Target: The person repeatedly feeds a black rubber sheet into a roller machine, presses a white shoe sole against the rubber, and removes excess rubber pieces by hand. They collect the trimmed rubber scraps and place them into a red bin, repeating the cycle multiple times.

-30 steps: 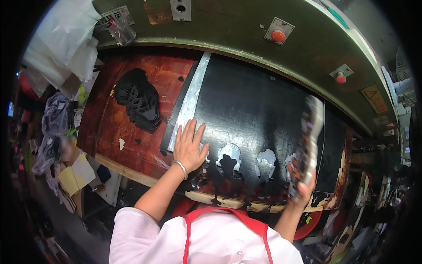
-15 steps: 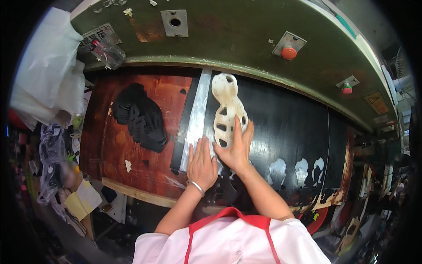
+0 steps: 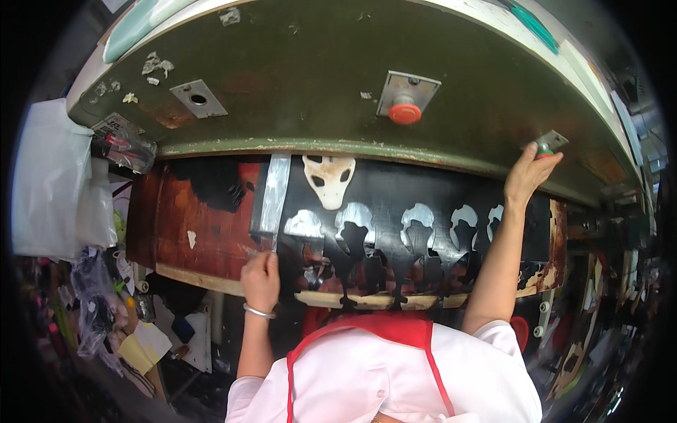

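Note:
My right hand (image 3: 530,173) is raised to the green push button (image 3: 544,150) on the press beam, thumb and fingers around it. My left hand (image 3: 261,280) makes a fist at the near end of a silver strip (image 3: 276,194); whatever it grips there is hidden. The strip lies across a black sheet (image 3: 395,185). Right of the strip, a cream, sole-shaped plate with holes (image 3: 330,185) rests on the sheet, its far part hidden under the beam. Several shiny pale shapes and ragged cut-outs run along the sheet's near side.
The green press beam (image 3: 296,84) spans the far side, with a red push button (image 3: 405,113) on it. A crumpled black piece (image 3: 211,185) lies on the reddish board (image 3: 166,236) at left. Plastic sheeting (image 3: 53,183) hangs far left.
My right hand has left the cream plate and gone up right to the green button. My left hand has closed and shifted left. The view has shifted; the beam now hides much of the plate.

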{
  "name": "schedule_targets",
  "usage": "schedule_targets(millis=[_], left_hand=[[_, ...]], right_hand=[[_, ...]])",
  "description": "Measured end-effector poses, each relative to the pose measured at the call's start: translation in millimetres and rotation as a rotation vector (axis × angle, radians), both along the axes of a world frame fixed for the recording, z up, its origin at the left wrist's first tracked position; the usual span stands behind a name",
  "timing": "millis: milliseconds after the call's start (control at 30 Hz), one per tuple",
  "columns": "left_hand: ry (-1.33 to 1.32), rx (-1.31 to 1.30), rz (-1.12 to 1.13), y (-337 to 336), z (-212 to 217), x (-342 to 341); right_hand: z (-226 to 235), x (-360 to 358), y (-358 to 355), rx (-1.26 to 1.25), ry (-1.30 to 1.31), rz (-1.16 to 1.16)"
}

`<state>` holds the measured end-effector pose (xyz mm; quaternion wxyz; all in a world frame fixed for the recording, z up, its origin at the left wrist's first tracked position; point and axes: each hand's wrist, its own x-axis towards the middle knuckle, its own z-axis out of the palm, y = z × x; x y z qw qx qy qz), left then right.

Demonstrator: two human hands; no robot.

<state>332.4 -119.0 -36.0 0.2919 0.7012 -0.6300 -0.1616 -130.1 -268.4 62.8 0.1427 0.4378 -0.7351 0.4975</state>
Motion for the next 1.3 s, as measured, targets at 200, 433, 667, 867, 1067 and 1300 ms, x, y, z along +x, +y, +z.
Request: schedule_targets(millis=[200,433,667,867,1067,1300], left_hand=[[-0.248,-0.127,0.066,-48.5,-27.3,-25.1],[-0.355,-0.125,0.018,-38.1,-31.9,-31.0],[0.0,-0.111,0.166,-19.5,-54.3,-38.8],[0.105,-0.163,-0.017,35.1,-42.1,-27.5],[0.235,0.079,-0.105,105.6,-14.5,1.7],[-0.074,-0.262,-0.13,30.9,4.4,-7.2]], right_hand=[[-22.9,1.8,-13.8,-0.076,0.041,0.004],[-54.2,-58.2,75.8,0.213,0.431,-0.106],[-112.4,-108.7,181.8,0.307,0.382,-0.091],[-131.5,-109.0,138.8,0.075,0.407,0.071],[-44.9,21.3,183.2,0.176,-0.121,0.333],[-72.4,283.4,153.1,0.67,0.091,0.795]])
